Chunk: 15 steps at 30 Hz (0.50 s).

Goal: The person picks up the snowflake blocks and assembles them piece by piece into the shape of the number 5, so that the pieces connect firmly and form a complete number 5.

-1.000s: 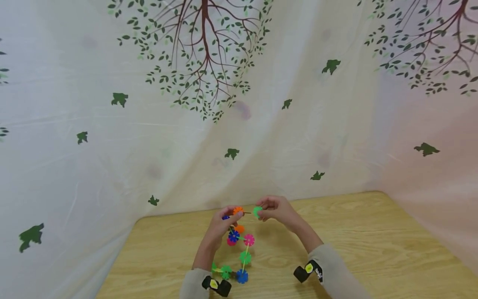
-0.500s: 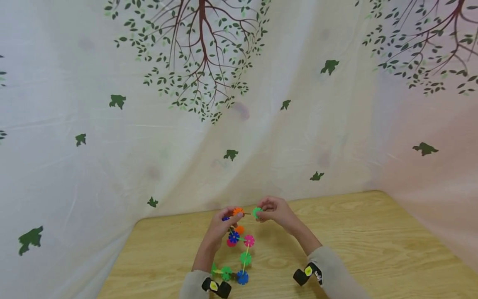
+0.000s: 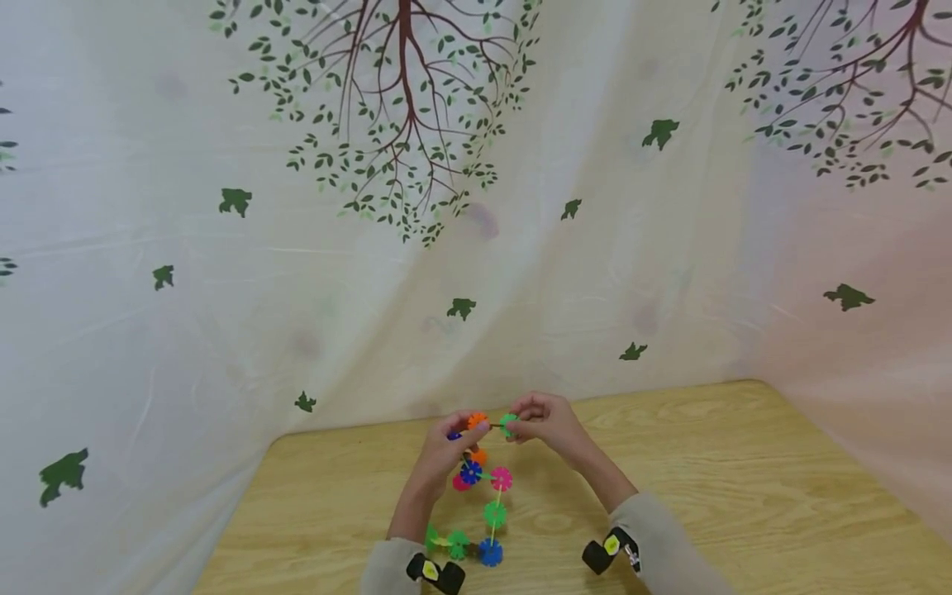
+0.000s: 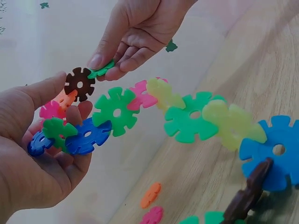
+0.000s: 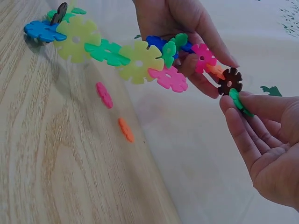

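My left hand (image 3: 437,453) grips a chain of interlocking notched plastic discs near its end, above the table. At that end an orange disc (image 3: 478,421) joins a brown disc (image 4: 80,84), beside the left thumb tip. Between thumb and fingers my right hand (image 3: 552,420) pinches a green disc (image 5: 240,102), which meets the brown disc's edge. Whether their notches are engaged, I cannot tell. From the left hand the chain runs down through blue, green, pink and pale yellow discs to a large blue disc (image 4: 275,151). Fingers hide parts of the held discs.
A loose orange disc (image 5: 125,129) and a loose pink disc (image 5: 105,95) lie on the wooden table (image 3: 706,479). The lower chain, with a green disc (image 3: 457,544), rests near the left forearm. A leaf-printed curtain (image 3: 372,330) hangs behind the table's far edge.
The right hand's green disc has come slightly left, closing the gap to the brown disc. My left hand and the chain have shifted a little to the right.
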Tool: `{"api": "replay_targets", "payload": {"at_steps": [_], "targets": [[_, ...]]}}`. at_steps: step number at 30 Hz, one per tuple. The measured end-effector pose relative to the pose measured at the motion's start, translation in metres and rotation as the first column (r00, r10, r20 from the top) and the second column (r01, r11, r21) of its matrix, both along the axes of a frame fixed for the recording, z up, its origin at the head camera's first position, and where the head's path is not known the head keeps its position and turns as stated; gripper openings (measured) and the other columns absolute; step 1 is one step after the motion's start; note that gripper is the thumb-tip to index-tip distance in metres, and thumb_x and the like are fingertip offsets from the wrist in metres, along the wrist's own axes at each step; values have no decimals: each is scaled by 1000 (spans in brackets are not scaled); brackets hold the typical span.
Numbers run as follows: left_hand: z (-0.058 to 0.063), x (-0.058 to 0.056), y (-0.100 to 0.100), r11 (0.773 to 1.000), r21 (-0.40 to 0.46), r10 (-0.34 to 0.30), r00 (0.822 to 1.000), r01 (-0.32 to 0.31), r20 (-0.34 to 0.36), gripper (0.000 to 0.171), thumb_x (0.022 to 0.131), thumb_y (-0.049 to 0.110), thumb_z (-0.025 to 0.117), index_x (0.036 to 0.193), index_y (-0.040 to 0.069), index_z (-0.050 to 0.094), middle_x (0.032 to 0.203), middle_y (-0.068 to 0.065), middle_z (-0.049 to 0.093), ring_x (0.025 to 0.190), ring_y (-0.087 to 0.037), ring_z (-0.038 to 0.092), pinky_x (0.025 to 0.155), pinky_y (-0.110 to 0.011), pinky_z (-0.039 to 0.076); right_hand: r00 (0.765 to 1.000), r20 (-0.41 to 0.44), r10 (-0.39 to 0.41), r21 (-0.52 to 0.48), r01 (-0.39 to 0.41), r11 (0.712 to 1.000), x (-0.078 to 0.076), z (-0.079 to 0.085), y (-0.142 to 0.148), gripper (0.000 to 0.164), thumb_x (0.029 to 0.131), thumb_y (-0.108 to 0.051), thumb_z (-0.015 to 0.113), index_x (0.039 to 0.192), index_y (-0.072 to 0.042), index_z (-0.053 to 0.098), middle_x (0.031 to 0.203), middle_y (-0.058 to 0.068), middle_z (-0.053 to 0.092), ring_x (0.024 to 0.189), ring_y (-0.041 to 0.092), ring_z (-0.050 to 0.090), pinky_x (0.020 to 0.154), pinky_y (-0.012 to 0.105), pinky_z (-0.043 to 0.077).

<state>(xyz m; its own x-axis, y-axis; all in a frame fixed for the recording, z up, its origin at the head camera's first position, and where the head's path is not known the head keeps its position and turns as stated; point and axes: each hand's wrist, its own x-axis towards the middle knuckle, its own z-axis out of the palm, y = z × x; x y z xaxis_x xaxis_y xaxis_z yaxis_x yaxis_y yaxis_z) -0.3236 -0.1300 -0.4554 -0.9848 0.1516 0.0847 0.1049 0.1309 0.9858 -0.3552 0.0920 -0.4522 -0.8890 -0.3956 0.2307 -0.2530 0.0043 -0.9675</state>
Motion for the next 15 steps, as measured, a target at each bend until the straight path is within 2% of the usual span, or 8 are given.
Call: {"api": "replay_targets", "payload": {"at_steps": [4,8,11,15], "targets": [[-1,1,2,999,23,23,1000,-23,8,40,95,35,73,119,3,69,98,-2,65,82,-15,60,79,-32,54,1000,-12,-21,-6,21,1000,1,0,-1,31,94,-10,73,113,12,64,93,20,75,76,14,75,78,43,64],[-1,1,3,999,38,18,1000,-18,-5,36,95,31,74,114,0,71,94,-1,66,81,-15,63,78,-30,55,999,-20,-30,-13,30,999,2,1,-2,29,93,-9,74,110,13,67,93,23,76,74,14,75,79,49,63],[-1,2,4,999,46,9,1000,-8,-4,34,95,28,74,113,-1,72,92,0,66,80,-15,64,77,-30,56,999,-17,-41,-21,40,999,2,1,-2,26,93,-8,74,105,14,68,92,23,76,73,13,75,75,46,64],[-2,1,5,998,59,24,1000,-24,9,34,94,29,75,110,-1,73,90,0,66,78,-14,63,76,-31,57,998,-5,-68,-39,68,997,5,2,-4,24,92,-6,74,104,15,68,90,19,77,70,12,74,69,33,64]]}}
